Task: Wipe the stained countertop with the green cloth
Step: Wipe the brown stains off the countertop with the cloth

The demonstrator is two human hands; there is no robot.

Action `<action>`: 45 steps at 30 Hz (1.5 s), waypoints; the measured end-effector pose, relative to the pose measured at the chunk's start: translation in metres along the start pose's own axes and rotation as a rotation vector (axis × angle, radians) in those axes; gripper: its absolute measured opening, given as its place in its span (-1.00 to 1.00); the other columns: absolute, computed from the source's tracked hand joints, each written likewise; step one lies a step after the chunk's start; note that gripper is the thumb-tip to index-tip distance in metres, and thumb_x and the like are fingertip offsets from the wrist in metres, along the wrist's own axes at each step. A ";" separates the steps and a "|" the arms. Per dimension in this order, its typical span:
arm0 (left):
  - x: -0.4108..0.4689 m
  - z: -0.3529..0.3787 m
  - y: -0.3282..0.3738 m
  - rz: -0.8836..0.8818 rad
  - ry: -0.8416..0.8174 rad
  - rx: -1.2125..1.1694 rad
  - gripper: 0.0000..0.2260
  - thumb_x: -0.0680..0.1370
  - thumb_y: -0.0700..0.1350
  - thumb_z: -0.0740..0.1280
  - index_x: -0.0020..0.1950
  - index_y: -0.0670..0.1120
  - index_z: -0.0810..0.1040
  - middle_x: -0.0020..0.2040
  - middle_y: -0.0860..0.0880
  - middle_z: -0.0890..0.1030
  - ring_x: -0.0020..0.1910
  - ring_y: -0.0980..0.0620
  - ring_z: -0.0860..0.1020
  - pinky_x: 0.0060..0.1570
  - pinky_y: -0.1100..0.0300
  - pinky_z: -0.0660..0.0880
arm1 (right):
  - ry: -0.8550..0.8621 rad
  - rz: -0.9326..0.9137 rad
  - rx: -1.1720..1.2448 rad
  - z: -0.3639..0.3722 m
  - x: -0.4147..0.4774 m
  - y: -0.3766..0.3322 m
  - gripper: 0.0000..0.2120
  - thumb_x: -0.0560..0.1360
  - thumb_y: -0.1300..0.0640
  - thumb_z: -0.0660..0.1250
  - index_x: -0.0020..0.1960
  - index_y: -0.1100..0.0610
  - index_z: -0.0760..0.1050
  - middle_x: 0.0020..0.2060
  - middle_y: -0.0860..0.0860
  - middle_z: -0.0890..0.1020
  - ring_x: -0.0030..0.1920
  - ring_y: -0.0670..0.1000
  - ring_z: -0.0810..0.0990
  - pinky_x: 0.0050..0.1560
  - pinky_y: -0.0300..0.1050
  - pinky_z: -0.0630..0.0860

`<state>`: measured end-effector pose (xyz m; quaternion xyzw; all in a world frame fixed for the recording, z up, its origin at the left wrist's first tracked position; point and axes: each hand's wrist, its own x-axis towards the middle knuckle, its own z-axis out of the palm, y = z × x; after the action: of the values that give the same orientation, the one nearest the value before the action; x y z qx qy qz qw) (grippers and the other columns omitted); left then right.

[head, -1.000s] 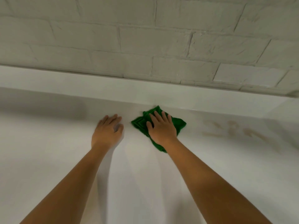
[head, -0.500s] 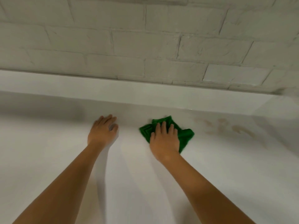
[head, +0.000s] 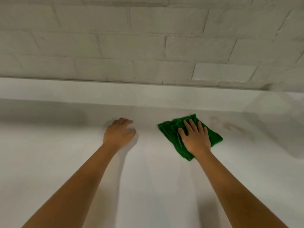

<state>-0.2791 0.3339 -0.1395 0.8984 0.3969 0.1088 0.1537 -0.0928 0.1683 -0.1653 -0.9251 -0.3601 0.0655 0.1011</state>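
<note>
A folded green cloth [head: 171, 134] lies flat on the white countertop [head: 148, 186] near its back edge. My right hand [head: 195, 139] presses down on the cloth with fingers spread, covering its right half. Brown stains [head: 229, 126] mark the countertop just right of the cloth, apart from it. My left hand [head: 119, 134] rests palm down on the bare countertop to the left of the cloth, fingers slightly curled, holding nothing.
A low white upstand [head: 98, 93] runs along the back of the countertop, with a white brick wall [head: 131, 38] above it. At the right a white side surface [head: 279, 122] closes off the corner.
My right hand has slid the green cloth to the right, close to the brown stains. The gap between my two hands has widened; the left hand has stayed put and curled a little.
</note>
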 end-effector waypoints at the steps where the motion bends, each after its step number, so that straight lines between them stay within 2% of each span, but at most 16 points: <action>1: 0.000 0.004 0.007 0.019 -0.026 -0.003 -0.62 0.58 0.01 0.20 0.39 0.02 0.37 0.42 0.04 0.36 0.41 -0.02 0.28 0.35 0.17 0.22 | 0.013 0.027 -0.005 0.001 -0.007 -0.001 -0.44 0.56 -0.20 -0.14 0.49 -0.01 -0.06 0.51 0.01 -0.03 0.49 0.12 -0.09 0.48 0.08 -0.16; 5: 0.005 0.015 0.026 0.022 -0.166 0.049 -0.52 0.58 0.12 0.14 0.49 0.04 0.21 0.52 0.08 0.19 0.50 0.01 0.13 0.44 0.14 0.11 | -0.001 0.087 -0.047 0.005 -0.024 -0.019 -0.25 0.44 -0.40 -0.15 0.49 -0.01 -0.08 0.51 0.04 -0.04 0.48 0.19 -0.12 0.45 0.15 -0.19; 7: 0.007 0.018 0.029 0.014 -0.183 0.106 -0.49 0.58 0.16 0.11 0.51 0.06 0.16 0.54 0.09 0.13 0.52 0.01 0.08 0.46 0.12 0.08 | -0.001 0.084 -0.076 0.007 -0.024 -0.023 -0.22 0.41 -0.44 -0.15 0.49 -0.03 -0.09 0.51 0.05 -0.05 0.48 0.21 -0.14 0.43 0.19 -0.21; 13: 0.003 0.018 0.028 0.009 -0.186 0.115 -0.49 0.59 0.19 0.08 0.51 0.09 0.14 0.54 0.12 0.11 0.53 0.04 0.06 0.48 0.13 0.03 | 0.039 -0.022 0.004 0.001 0.010 -0.005 -0.47 0.55 -0.22 -0.12 0.48 -0.06 0.01 0.51 -0.01 0.04 0.49 0.12 -0.06 0.46 0.13 -0.12; 20: 0.000 0.016 0.030 -0.001 -0.165 0.097 -0.50 0.58 0.18 0.09 0.51 0.11 0.16 0.53 0.15 0.12 0.52 0.06 0.07 0.47 0.15 0.02 | 0.203 0.192 0.066 -0.006 0.003 0.029 -0.53 0.60 -0.01 -0.04 0.45 0.17 0.11 0.45 0.11 0.23 0.46 0.14 0.11 0.45 0.07 0.03; 22: 0.000 0.016 0.030 -0.001 -0.165 0.094 -0.50 0.58 0.18 0.09 0.51 0.11 0.16 0.54 0.15 0.12 0.52 0.06 0.06 0.47 0.16 0.01 | 0.224 0.162 0.041 -0.003 -0.013 0.019 -0.54 0.60 0.01 -0.01 0.43 0.19 0.15 0.43 0.14 0.27 0.44 0.16 0.15 0.43 0.08 0.08; 25: 0.001 0.016 0.029 -0.004 -0.181 0.094 -0.49 0.58 0.20 0.08 0.51 0.12 0.14 0.54 0.17 0.10 0.53 0.06 0.05 0.47 0.15 0.02 | 0.220 0.015 0.021 0.007 -0.028 -0.007 -0.55 0.59 0.01 0.00 0.42 0.16 0.18 0.43 0.11 0.28 0.44 0.16 0.16 0.42 0.08 0.09; 30: 0.003 0.016 0.028 -0.019 -0.213 0.098 -0.49 0.58 0.22 0.07 0.51 0.15 0.11 0.54 0.19 0.08 0.53 0.08 0.03 0.48 0.13 0.04 | 0.090 -0.116 0.024 0.010 0.007 -0.033 -0.53 0.60 -0.04 -0.09 0.47 0.08 0.06 0.50 0.02 0.10 0.49 0.11 0.00 0.48 0.07 -0.05; 32: 0.004 0.017 0.027 -0.027 -0.211 0.092 -0.49 0.57 0.22 0.07 0.51 0.16 0.12 0.53 0.21 0.08 0.52 0.09 0.04 0.48 0.13 0.04 | 0.056 -0.104 0.036 0.006 0.027 -0.028 -0.54 0.61 -0.04 -0.12 0.48 0.06 0.04 0.50 0.00 0.07 0.49 0.08 -0.02 0.48 0.07 -0.09; 36: 0.006 0.017 0.026 -0.036 -0.202 0.088 -0.49 0.56 0.24 0.09 0.50 0.19 0.14 0.53 0.22 0.10 0.52 0.10 0.05 0.49 0.13 0.04 | 0.106 0.018 0.046 -0.005 0.044 0.009 -0.55 0.61 0.00 -0.12 0.47 0.10 0.05 0.49 0.05 0.13 0.48 0.09 0.03 0.48 0.06 -0.09; 41: 0.006 0.020 0.025 -0.031 -0.205 0.082 -0.49 0.56 0.22 0.09 0.50 0.17 0.15 0.53 0.20 0.10 0.53 0.08 0.04 0.49 0.12 0.02 | 0.174 0.191 0.038 -0.011 0.011 0.050 -0.54 0.61 0.03 -0.06 0.45 0.20 0.11 0.44 0.15 0.24 0.45 0.16 0.13 0.46 0.09 0.02; 45: 0.007 0.021 0.023 -0.025 -0.222 0.093 -0.49 0.57 0.23 0.08 0.50 0.16 0.13 0.54 0.20 0.08 0.53 0.08 0.03 0.50 0.12 0.00 | 0.244 0.097 -0.014 0.002 -0.030 0.021 -0.55 0.59 0.05 -0.04 0.40 0.25 0.21 0.39 0.20 0.33 0.40 0.24 0.22 0.42 0.17 0.11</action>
<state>-0.2523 0.3211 -0.1501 0.9059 0.3933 -0.0121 0.1563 -0.1015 0.1327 -0.1710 -0.9432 -0.3003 -0.0453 0.1343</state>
